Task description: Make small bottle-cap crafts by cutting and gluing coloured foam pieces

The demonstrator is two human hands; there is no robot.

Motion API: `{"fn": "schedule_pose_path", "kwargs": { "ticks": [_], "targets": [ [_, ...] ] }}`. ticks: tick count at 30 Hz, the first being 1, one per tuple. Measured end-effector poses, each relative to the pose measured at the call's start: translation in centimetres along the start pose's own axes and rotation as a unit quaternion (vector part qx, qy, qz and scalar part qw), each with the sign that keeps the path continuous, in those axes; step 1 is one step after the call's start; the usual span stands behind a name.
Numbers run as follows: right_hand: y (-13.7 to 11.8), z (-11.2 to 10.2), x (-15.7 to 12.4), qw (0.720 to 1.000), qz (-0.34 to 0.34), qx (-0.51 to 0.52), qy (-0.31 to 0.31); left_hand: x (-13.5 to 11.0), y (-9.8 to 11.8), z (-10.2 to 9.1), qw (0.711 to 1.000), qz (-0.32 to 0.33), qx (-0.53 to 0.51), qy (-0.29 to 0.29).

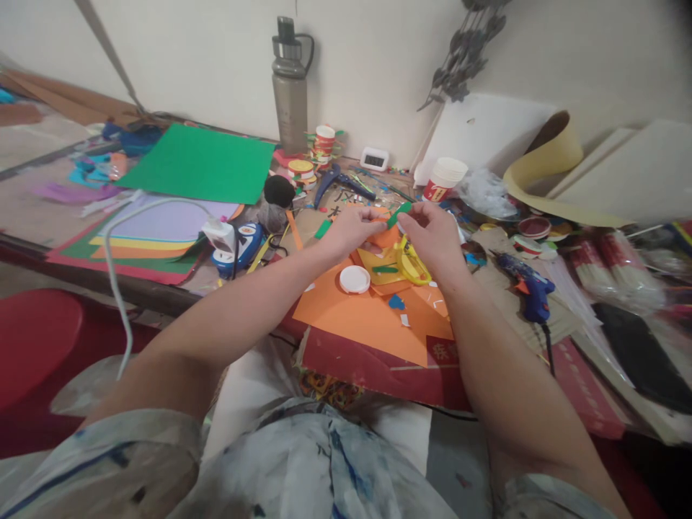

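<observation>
Head view, read from left to right. Far left of the hands, a green sheet (pixel 202 162) lies flat on the surface (pixel 32 194), well apart from them. A white cable (pixel 116 267) runs off the near edge. Just left of the left hand stands a blue tape dispenser (pixel 246 245).

The left hand (pixel 354 227) has its fingers drawn together at the lower left end of a green strip (pixel 398 214). Whether they pinch the strip or the orange scrap (pixel 386 236) beneath it cannot be told.

The strip is held between the two hands, above the surface. Its long axis rises from lower left to upper right. The right hand (pixel 432 234) pinches its upper end between thumb and fingertips and lies nearer to the strip's middle.

Below the hands, toward the person, are a white lid (pixel 355 279), yellow scissors (pixel 414 263) just beside the right wrist, and a wide orange sheet (pixel 367 317). This sheet offers the only bare room.

Behind the hands stand a bottle (pixel 290 86) and a paper cup (pixel 446 179), both apart from them. Right of the right forearm, near it, lies a blue glue gun (pixel 527 281) among crowded clutter.
</observation>
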State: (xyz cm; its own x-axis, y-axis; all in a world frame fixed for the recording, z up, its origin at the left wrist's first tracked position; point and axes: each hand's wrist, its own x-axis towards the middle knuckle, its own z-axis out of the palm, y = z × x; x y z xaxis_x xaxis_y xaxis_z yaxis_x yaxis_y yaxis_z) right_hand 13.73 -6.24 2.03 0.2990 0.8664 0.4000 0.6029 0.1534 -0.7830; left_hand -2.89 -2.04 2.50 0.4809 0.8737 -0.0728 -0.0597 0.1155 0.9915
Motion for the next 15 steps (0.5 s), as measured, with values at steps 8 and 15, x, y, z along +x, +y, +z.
{"fn": "schedule_pose_path", "kwargs": {
  "ticks": [8,15],
  "targets": [
    [0.5,0.6,-0.2,0.997,0.021,0.069,-0.027,-0.1,0.4,-0.2,0.996,-0.019,-0.083,0.006],
    [-0.1,1.1,-0.6,0.999,0.0,0.038,-0.02,-0.3,0.4,0.0,0.997,-0.014,-0.072,0.001]
  ]
}}
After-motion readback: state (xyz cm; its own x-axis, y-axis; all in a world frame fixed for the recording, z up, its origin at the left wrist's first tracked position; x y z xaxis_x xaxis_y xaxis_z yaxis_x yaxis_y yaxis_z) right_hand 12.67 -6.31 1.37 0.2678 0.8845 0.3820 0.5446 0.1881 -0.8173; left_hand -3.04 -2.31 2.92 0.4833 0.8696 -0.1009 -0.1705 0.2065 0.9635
